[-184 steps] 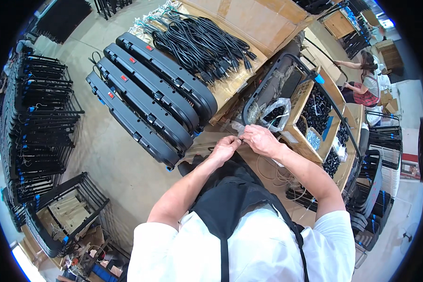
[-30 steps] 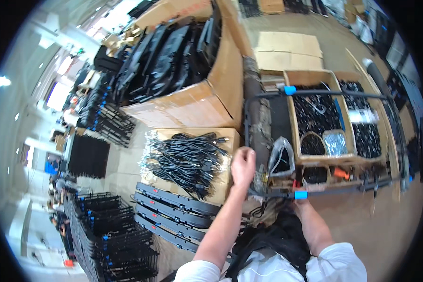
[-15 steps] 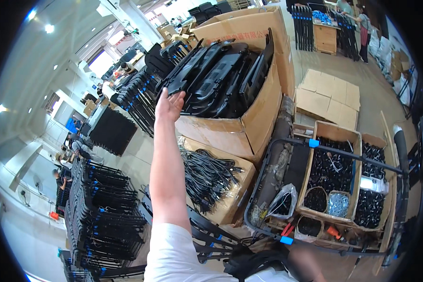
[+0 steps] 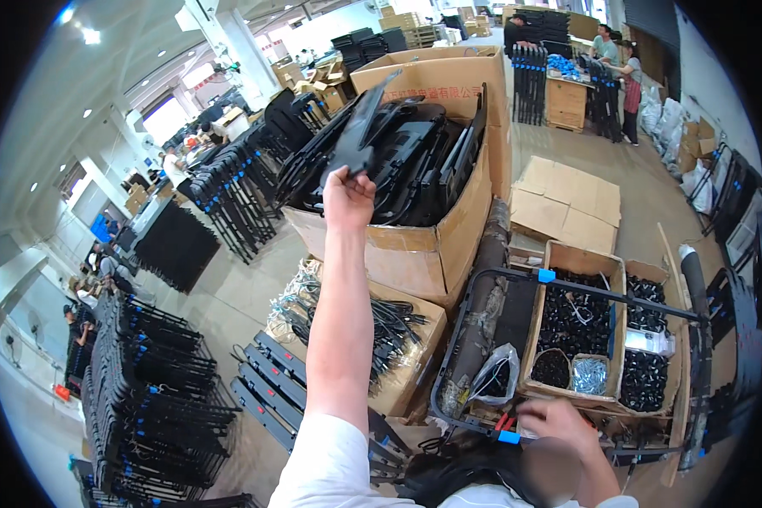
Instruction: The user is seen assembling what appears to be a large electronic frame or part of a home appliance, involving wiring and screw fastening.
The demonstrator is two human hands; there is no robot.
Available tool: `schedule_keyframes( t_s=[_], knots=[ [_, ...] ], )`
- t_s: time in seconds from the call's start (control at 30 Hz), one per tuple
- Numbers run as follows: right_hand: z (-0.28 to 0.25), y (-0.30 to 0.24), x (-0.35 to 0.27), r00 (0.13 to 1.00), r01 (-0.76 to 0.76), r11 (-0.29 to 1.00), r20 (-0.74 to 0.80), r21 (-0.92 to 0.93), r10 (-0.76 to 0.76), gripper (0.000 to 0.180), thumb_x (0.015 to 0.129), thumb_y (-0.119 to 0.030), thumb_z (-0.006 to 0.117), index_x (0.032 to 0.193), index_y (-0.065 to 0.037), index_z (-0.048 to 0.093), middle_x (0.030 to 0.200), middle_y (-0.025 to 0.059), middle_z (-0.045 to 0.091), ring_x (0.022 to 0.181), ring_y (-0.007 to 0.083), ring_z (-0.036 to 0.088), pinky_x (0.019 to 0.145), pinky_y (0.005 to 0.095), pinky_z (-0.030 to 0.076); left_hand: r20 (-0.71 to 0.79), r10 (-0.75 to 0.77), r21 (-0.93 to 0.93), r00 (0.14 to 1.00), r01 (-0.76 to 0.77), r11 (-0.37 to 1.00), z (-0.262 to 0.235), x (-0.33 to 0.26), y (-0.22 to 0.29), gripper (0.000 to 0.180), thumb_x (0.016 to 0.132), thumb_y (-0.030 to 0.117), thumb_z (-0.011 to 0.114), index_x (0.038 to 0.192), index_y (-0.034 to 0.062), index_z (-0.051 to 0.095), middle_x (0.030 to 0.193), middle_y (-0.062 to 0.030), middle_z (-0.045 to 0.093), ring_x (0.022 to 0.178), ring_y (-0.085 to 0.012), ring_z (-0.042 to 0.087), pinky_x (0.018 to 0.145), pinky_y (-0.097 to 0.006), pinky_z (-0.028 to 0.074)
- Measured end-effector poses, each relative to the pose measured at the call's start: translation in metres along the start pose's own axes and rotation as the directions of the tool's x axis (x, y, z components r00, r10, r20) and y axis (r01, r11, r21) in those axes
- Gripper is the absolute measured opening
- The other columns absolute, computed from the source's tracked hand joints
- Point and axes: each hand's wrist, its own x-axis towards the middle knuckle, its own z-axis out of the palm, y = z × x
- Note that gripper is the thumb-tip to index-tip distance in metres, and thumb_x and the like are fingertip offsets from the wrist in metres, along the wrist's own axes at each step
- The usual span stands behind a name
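While left hand grips panel, right hand half-curled.

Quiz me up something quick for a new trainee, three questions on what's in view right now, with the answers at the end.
1. What does the left hand hold?
A) a bundle of cables
B) a black plastic panel
C) a flattened carton

2. True or false: the right hand is inside the large cardboard box.

3. Fill in: the fittings on the black tube frame are coloured ____.

Key:
1. B
2. False; the right hand is near the red-handled tool.
3. blue
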Motion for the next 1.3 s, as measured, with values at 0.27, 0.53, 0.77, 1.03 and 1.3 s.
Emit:
schedule_keyframes(
  t_s=[0.27,0.53,0.77,1.03,1.3],
  knots=[
    [-0.065,-0.114,0.113,0.757,0.377,0.908,-0.626,0.185,-0.187,0.059,0.109,-0.039,0.056,0.149,0.005,0.052,0.134,0.0189,0.07,0.127,0.0219,0.065,0.106,0.0357,0.05,0.154,-0.076,0.561,0.985,-0.023,0.828,-0.009,-0.249,-0.115,0.025,0.102,0.019,0.062,0.107,-0.0035,0.071,0.093,-0.011,0.075,0.076,-0.0185,0.072,0.072,-0.033,0.056],
    [0.069,0.031,0.164,0.729,0.243,0.844,-0.664,0.479,0.166,0.036,0.107,-0.029,0.062,0.125,0.002,0.062,0.114,0.0079,0.071,0.101,0.0147,0.063,0.093,0.0324,0.052,0.147,-0.703,0.979,0.696,0.002,0.206,-0.157,-0.384,-0.204,0.041,0.105,0.039,0.063,0.1,-0.0003,0.074,0.085,-0.0087,0.075,0.076,-0.0134,0.069,0.071,-0.031,0.055],
    [0.156,0.068,0.205,0.754,-0.04,0.935,-0.603,0.352,0.259,0.037,0.103,-0.028,0.064,0.123,0.004,0.062,0.111,0.021,0.073,0.105,0.0346,0.07,0.095,0.0431,0.052,-0.196,-0.662,0.898,0.723,0.403,0.175,-0.198,-0.407,-0.133,0.035,0.109,0.033,0.06,0.102,0.0006,0.073,0.077,-0.0014,0.067,0.068,-0.0082,0.06,0.064,-0.027,0.05],
    [0.18,0.085,0.211,0.768,-0.072,0.9,-0.552,0.429,0.325,0.048,0.102,-0.036,0.063,0.124,0.006,0.06,0.115,0.0285,0.071,0.113,0.0434,0.068,0.099,0.0476,0.051,-0.228,-0.488,0.884,0.842,0.389,0.258,-0.189,-0.391,-0.156,0.028,0.107,0.027,0.063,0.104,0.0019,0.073,0.075,-0.0008,0.067,0.066,-0.0082,0.06,0.063,-0.027,0.05],
    [0.054,0.113,0.079,0.725,0.003,0.719,-0.497,0.695,0.477,0.036,0.105,-0.015,0.061,0.137,0.001,0.058,0.098,0.004,0.068,0.077,0.0099,0.063,0.07,0.0267,0.053,0.234,-0.504,0.972,0.831,-0.208,0.108,-0.109,-0.334,-0.258,0.015,0.1,0.015,0.066,0.105,0.0025,0.073,0.1,-0.0157,0.071,0.093,-0.0359,0.07,0.083,-0.041,0.056]
  ],
)
